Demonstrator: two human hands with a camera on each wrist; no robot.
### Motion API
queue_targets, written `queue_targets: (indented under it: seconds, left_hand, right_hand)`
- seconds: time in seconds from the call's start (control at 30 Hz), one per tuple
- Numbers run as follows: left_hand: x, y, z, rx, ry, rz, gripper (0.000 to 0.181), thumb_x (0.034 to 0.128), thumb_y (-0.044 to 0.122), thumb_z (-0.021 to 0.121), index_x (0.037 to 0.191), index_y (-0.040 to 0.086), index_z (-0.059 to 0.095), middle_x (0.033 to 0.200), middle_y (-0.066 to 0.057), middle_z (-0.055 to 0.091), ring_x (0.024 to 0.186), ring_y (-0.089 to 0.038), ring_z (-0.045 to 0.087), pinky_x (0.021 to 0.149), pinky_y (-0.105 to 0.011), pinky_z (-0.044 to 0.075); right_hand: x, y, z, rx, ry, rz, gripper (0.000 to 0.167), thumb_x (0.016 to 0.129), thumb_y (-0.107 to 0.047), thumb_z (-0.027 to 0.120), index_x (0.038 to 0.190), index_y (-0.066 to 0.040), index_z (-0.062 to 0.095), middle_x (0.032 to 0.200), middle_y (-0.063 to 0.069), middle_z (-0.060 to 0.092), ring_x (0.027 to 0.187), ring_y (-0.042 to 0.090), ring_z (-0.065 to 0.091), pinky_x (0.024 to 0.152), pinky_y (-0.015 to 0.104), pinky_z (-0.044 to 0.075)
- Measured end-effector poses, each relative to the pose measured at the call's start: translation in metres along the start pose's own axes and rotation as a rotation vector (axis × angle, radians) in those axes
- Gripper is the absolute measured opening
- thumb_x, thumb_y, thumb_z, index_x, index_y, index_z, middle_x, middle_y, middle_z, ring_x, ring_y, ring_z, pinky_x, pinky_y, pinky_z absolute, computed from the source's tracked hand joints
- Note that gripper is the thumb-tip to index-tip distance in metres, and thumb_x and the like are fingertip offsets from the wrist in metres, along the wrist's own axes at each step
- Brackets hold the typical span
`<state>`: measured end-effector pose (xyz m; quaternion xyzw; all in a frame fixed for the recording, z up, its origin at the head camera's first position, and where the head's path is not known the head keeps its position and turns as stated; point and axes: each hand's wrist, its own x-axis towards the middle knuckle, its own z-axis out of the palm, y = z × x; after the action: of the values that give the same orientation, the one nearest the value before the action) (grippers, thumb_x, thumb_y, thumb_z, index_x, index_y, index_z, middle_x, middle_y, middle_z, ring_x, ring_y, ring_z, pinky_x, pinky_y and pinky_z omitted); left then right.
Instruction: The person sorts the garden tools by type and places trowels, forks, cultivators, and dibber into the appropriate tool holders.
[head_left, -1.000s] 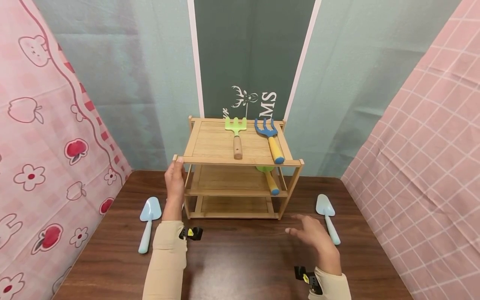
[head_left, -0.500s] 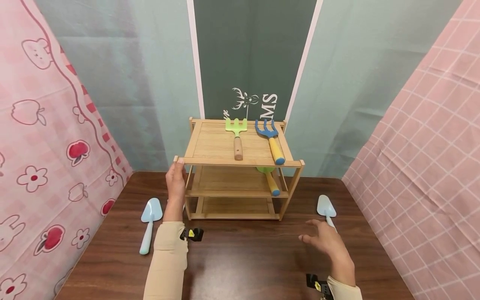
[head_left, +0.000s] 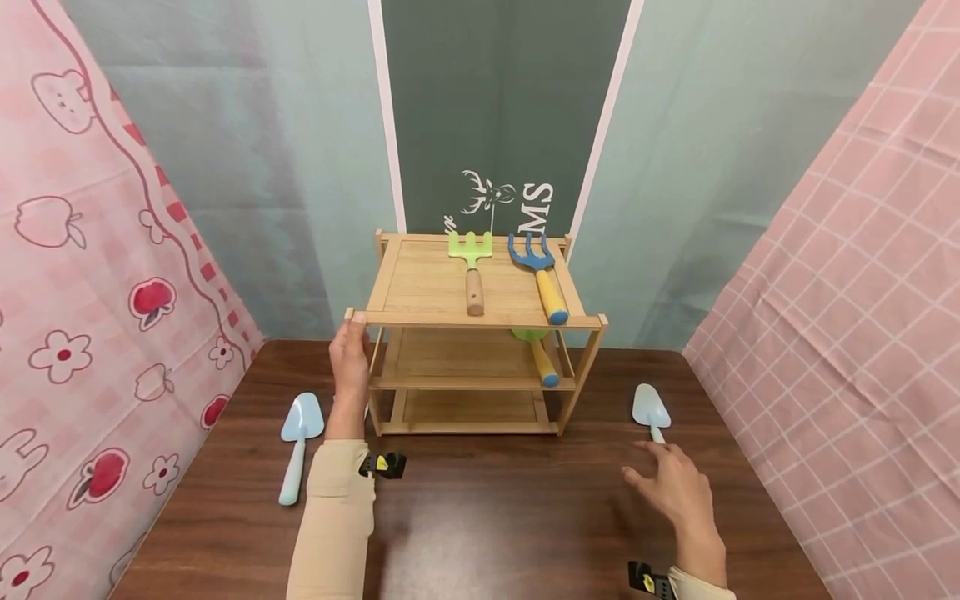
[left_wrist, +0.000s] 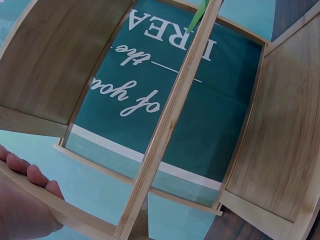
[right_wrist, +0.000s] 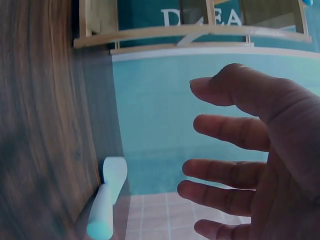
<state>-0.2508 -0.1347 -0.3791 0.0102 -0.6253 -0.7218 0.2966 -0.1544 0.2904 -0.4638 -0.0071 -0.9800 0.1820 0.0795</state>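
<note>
My left hand grips the front left post of a three-tier wooden shelf rack; the left wrist view shows its fingers curled over the wood. Over the table's right side, my right hand hovers with spread, relaxed fingers and holds nothing. It is above the handle of a light blue trowel, covering most of that handle in the head view. In the right wrist view the trowel lies apart from the fingers.
A green hand rake and a blue rake with a yellow handle lie on the top tier. Another yellow-handled tool is on the middle tier. A second blue trowel lies left on the brown table.
My right hand has moved rightward from near the rack's front right foot to above the right trowel's handle. The left hand keeps its grip on the rack.
</note>
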Motion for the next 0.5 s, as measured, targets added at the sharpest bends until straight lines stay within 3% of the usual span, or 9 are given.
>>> queue_targets:
  seconds: [0.5]
  left_hand:
    - [-0.001,0.002,0.001,0.008,0.018,0.008,0.039,0.0937,0.019,0.046,0.077,-0.015,0.038,0.063,-0.01,0.033,0.06,-0.024,0.031,0.059,-0.027,0.026]
  right_hand:
    - [-0.013,0.037,0.009,0.023,-0.029,0.122,0.066,0.076,-0.048,0.07,0.125,-0.005,0.056,0.12,0.035,0.045,0.102,0.058,0.043,0.071,0.067,0.036]
